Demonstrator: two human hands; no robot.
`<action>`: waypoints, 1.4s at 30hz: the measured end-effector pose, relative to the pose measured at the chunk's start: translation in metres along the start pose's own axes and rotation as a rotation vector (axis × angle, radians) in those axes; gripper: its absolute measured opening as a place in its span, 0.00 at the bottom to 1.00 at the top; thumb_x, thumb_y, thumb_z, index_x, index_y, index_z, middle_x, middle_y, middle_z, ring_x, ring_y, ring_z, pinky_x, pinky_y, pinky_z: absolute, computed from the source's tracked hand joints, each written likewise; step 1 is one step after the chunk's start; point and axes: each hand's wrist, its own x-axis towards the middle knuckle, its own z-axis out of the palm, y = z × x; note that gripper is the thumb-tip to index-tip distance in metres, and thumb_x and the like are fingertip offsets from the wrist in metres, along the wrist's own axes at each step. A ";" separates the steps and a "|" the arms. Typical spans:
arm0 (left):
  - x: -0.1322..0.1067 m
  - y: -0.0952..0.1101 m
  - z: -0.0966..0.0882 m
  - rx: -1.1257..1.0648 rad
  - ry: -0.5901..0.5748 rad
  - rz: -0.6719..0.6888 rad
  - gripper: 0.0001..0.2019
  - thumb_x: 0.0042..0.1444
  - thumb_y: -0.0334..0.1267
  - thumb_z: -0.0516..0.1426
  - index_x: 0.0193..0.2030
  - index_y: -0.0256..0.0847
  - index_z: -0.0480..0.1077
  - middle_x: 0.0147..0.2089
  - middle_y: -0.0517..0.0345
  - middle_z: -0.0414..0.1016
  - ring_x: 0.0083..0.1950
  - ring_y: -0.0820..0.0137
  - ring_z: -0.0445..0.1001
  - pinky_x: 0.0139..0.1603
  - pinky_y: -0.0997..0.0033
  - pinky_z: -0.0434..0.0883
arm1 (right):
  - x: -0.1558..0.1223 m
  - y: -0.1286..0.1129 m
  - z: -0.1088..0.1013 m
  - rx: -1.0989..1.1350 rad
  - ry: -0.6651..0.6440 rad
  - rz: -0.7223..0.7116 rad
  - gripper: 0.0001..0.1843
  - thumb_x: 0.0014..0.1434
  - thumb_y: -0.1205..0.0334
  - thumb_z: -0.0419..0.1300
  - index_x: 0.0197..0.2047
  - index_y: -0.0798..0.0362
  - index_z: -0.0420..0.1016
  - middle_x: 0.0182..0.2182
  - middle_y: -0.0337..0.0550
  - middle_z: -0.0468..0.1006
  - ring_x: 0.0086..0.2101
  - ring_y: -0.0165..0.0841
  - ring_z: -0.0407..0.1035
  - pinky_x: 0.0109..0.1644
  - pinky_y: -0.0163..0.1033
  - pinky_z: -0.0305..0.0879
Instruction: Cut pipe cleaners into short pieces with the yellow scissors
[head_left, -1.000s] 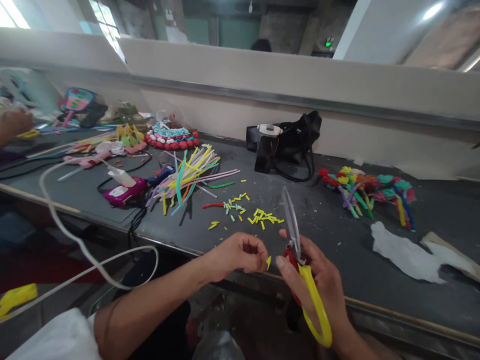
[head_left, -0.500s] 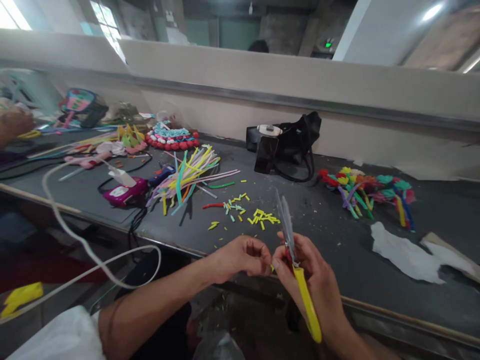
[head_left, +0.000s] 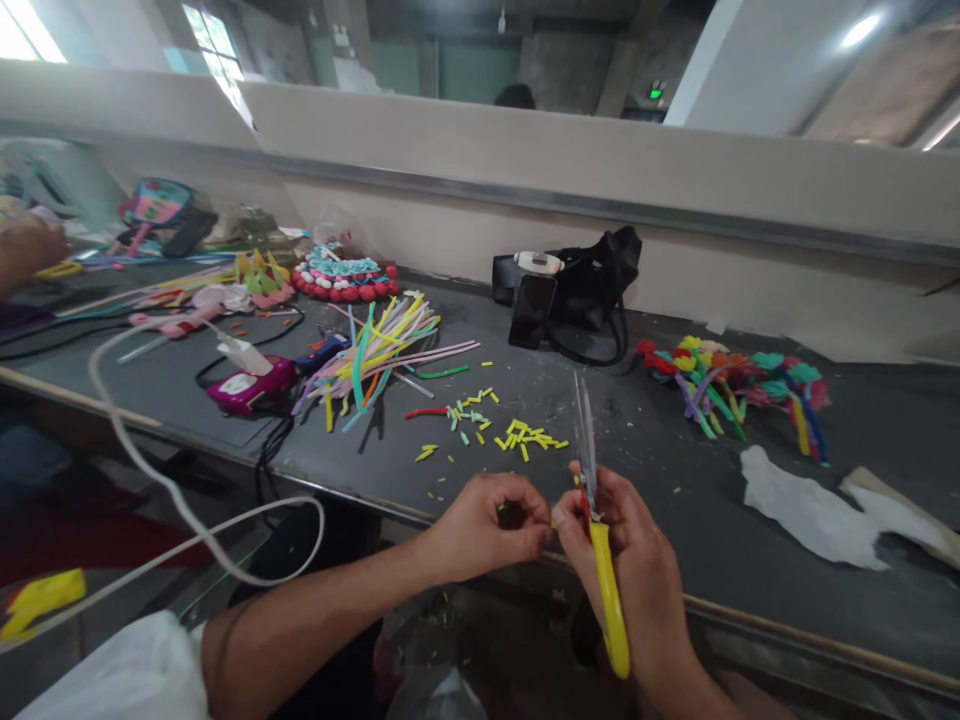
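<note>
My right hand [head_left: 637,560] is closed round yellow-handled scissors [head_left: 600,540], blades pointing up and away over the dark worktable [head_left: 645,450]. My left hand [head_left: 491,525] is pinched shut right beside it, fingertips touching my right thumb; what it pinches is hidden. Both hands hover at the table's near edge. Just beyond them lie several short yellow cut pieces [head_left: 529,437] and a few pale green ones [head_left: 469,415].
A fan of coloured strips [head_left: 379,350] lies left of centre, beside a pink glue gun [head_left: 244,385] with a white cable [head_left: 165,490]. A black bag and phone [head_left: 570,290] stand at the back. Coloured flowers [head_left: 731,385] and white paper [head_left: 814,510] lie right. Another person's hand [head_left: 26,250] shows far left.
My left hand has closed in on my right until the fingertips meet; the small yellow piece it held is now hidden. The scissors have swung more upright and their blades have closed.
</note>
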 end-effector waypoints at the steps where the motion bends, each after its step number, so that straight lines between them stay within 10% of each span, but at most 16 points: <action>1: 0.000 -0.001 0.002 -0.021 0.010 -0.024 0.05 0.46 0.35 0.60 0.26 0.35 0.70 0.24 0.61 0.67 0.26 0.77 0.62 0.29 0.76 0.61 | 0.000 0.001 0.001 0.001 -0.005 -0.001 0.17 0.57 0.60 0.57 0.50 0.54 0.66 0.33 0.40 0.77 0.27 0.28 0.75 0.31 0.30 0.72; 19: 0.009 -0.004 -0.012 -1.029 0.167 -0.099 0.03 0.49 0.31 0.62 0.30 0.36 0.72 0.23 0.64 0.65 0.24 0.79 0.63 0.33 0.74 0.64 | -0.030 0.032 -0.003 -0.278 -0.126 -0.069 0.20 0.58 0.49 0.58 0.51 0.48 0.67 0.37 0.42 0.80 0.34 0.35 0.78 0.34 0.36 0.75; 42: 0.011 -0.001 0.008 -1.139 0.151 -0.136 0.05 0.49 0.32 0.63 0.31 0.37 0.71 0.28 0.60 0.72 0.30 0.75 0.70 0.37 0.73 0.68 | -0.031 0.033 0.001 -0.332 -0.098 -0.053 0.18 0.62 0.46 0.53 0.47 0.49 0.69 0.31 0.39 0.80 0.29 0.35 0.77 0.32 0.37 0.70</action>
